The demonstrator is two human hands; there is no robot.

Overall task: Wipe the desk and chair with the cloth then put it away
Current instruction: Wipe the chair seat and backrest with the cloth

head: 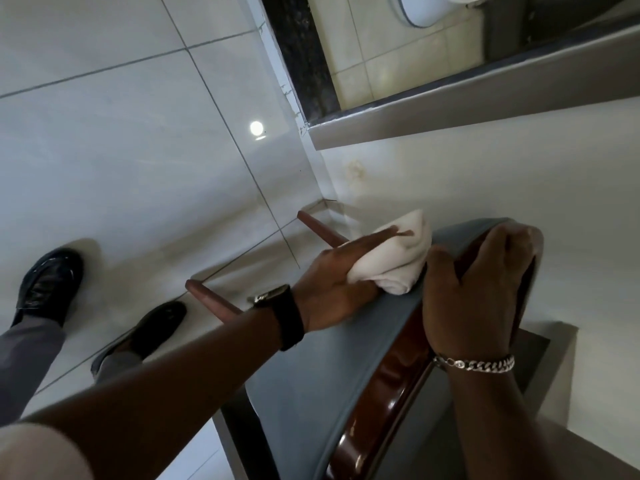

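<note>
A chair (311, 393) with a grey padded back and a glossy brown wooden frame fills the lower middle of the head view, seen from above. My left hand (332, 292) presses a bunched white cloth (391, 261) against the grey back near its top corner. My right hand (481, 285) grips the curved top rail of the chair, fingers wrapped over its wooden edge. Two brown chair legs (211, 299) stick out to the left over the floor. No desk is visible.
My two black shoes (48, 285) stand on the pale tiled floor (138, 150) left of the chair. A white wall (485, 174) runs right behind the chair. A doorway with a grey frame (450, 102) opens at the top onto a tiled bathroom.
</note>
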